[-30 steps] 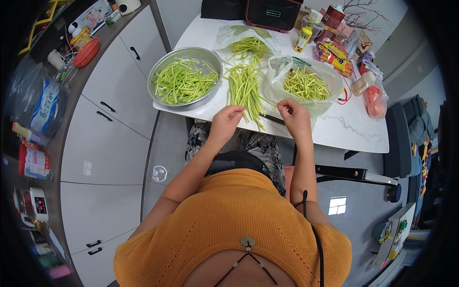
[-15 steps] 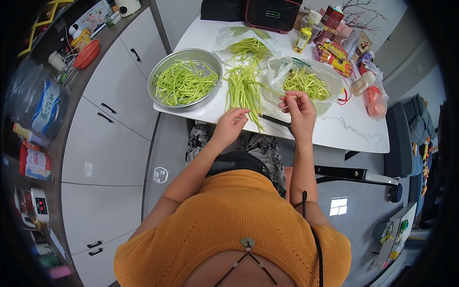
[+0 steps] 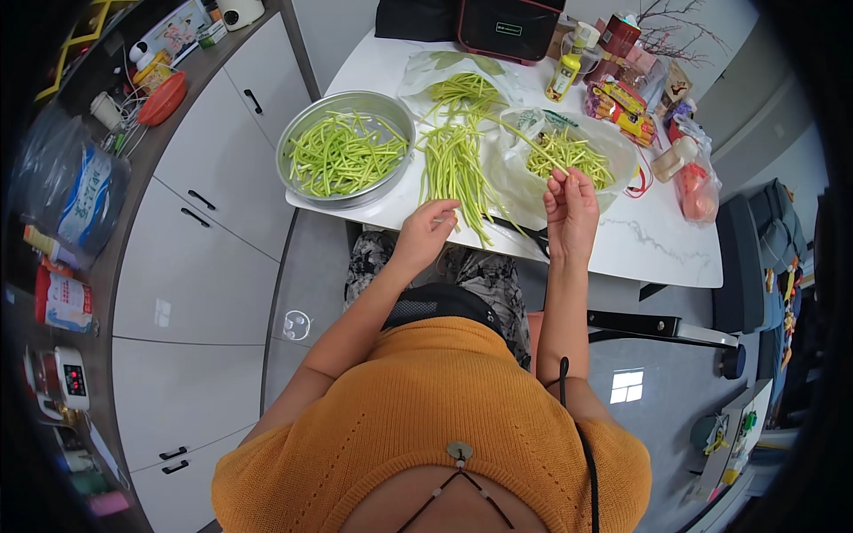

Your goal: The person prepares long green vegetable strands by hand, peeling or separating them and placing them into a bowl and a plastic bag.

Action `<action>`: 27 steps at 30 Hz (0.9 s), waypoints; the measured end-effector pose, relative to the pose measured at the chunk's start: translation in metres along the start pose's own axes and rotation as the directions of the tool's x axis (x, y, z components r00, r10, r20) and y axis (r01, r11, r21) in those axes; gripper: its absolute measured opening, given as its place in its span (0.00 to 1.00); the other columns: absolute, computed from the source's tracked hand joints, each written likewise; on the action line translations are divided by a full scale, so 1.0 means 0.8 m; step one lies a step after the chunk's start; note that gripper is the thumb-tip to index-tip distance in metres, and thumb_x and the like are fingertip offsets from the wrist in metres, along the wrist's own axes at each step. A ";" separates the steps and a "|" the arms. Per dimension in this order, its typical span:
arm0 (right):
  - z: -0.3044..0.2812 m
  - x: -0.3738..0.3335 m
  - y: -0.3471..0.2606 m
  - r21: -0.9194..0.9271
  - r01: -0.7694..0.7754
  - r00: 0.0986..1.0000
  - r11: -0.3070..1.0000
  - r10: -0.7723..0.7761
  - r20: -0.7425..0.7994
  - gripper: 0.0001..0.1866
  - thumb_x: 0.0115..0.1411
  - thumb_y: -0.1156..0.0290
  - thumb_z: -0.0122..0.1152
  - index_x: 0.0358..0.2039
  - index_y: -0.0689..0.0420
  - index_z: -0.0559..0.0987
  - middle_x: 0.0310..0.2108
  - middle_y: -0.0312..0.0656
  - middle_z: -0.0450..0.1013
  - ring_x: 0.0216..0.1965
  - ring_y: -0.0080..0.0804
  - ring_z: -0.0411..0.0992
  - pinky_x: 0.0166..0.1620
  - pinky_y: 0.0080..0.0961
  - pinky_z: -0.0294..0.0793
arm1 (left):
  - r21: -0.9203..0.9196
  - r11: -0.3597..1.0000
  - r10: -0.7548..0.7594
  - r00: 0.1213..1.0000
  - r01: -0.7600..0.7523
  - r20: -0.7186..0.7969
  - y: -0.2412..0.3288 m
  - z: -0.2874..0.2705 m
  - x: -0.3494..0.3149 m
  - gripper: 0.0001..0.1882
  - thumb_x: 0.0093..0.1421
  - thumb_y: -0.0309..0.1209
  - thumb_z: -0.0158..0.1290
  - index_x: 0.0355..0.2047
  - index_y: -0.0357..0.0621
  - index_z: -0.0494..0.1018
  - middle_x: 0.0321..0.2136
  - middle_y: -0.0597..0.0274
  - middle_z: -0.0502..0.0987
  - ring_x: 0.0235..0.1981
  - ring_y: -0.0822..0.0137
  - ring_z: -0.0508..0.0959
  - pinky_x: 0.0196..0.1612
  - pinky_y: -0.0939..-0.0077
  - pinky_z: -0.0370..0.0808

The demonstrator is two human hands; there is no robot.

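My right hand (image 3: 571, 209) pinches one long green stem (image 3: 538, 145), which slants up and left from the fingertips over a white plastic bag. Inside that bag (image 3: 511, 173) lie short, cut-looking stem pieces (image 3: 569, 156). My left hand (image 3: 428, 233) is at the table's front edge, thumb and fingers drawn together; whatever they hold is too small to make out. Just beyond it lies a loose bundle of long green stems (image 3: 455, 164). A round metal pan (image 3: 283, 169) on the left holds many green stem lengths (image 3: 345, 153). Between my hands rests a black tool (image 3: 508, 224), partly hidden.
The white marbled table (image 3: 653, 240) carries a second bag (image 3: 418, 75) of stems at the back, a yellow bottle (image 3: 562, 75), snack packets (image 3: 622, 111) and a black case (image 3: 508, 31). Grey cabinets (image 3: 200, 258) stand on the left, a dark chair (image 3: 742, 258) on the right.
My right hand has shifted slightly right, and the stem in it now slants more steeply, its lower end showing at the fingertips. My left hand has barely moved.
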State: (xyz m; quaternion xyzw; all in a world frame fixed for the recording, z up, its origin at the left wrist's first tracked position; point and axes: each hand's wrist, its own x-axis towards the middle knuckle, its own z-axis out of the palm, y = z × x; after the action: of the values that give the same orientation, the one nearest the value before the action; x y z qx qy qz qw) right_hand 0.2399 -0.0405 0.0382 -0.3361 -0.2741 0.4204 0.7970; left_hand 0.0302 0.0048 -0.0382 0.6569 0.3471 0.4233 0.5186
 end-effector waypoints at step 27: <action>0.015 -0.029 0.010 0.166 -0.390 0.822 0.906 0.262 0.505 0.08 0.56 0.69 0.53 0.33 0.59 0.68 0.29 0.45 0.72 0.26 0.27 0.71 0.27 0.20 0.73 | 0.343 0.895 0.402 0.847 -0.284 -0.349 0.084 -0.018 -0.010 0.07 0.54 0.22 0.51 0.34 0.34 0.74 0.25 0.60 0.73 0.25 0.71 0.71 0.29 0.81 0.66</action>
State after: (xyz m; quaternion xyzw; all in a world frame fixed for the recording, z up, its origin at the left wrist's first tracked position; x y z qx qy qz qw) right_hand 0.2163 -0.0536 0.0360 -0.1577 -0.3394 0.6527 0.6587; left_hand 0.0148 -0.0113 0.0269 0.6709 0.3799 0.5851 0.2514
